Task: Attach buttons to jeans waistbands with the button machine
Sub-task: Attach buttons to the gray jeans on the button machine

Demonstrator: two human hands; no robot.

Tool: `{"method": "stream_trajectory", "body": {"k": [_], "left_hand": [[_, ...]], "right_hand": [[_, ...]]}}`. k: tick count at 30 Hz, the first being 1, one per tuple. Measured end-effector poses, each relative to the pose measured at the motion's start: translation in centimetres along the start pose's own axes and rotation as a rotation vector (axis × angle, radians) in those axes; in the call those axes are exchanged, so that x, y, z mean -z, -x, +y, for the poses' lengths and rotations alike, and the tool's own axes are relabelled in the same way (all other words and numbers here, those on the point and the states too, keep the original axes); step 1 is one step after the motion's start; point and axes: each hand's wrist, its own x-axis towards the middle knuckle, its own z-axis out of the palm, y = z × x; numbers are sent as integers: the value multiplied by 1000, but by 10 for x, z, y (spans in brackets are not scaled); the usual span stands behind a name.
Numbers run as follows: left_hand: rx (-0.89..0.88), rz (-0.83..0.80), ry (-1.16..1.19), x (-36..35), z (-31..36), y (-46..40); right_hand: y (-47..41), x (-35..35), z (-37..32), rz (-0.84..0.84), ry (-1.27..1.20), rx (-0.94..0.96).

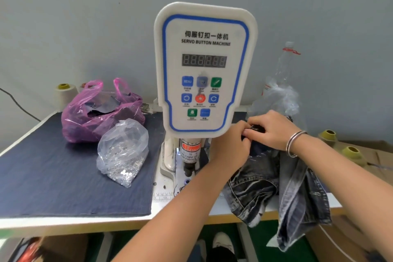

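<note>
Jeans (265,178) are bunched on the right part of the table (63,222), just right of the button machine (205,66), with one leg hanging over the front edge. Farthest left, a thread cone (64,95) is seen by the wall, and a pink bag (100,110) is set on a dark cloth (53,174). A clear bag (123,151) of small metal pieces lies just in front of it. Right of the machine, the left hand (231,147) is curled on the dark denim at the top of the jeans, gripping it. The right hand (274,127), a bangle (294,142) at its wrist, is closed on the same fabric, its fingers meeting the left hand's. A clear bottle (282,66) stands behind.
</note>
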Motion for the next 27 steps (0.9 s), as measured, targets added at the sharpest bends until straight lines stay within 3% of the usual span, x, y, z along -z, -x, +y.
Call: {"method": "stream_trajectory", "body": {"k": [9,16,22,27], "left_hand": [[294,-325,-48,19,-13,14],[599,-150,715,14,-12,43],[547,33,861,-3,-11,64],[497,157,850,-5,-10,71]], "right_hand": [[9,13,11,-130,-263,-142],[20,16,20,28,-601,-194],[32,17,14,16,-568,-87],[56,17,20,222,-155,69]]}}
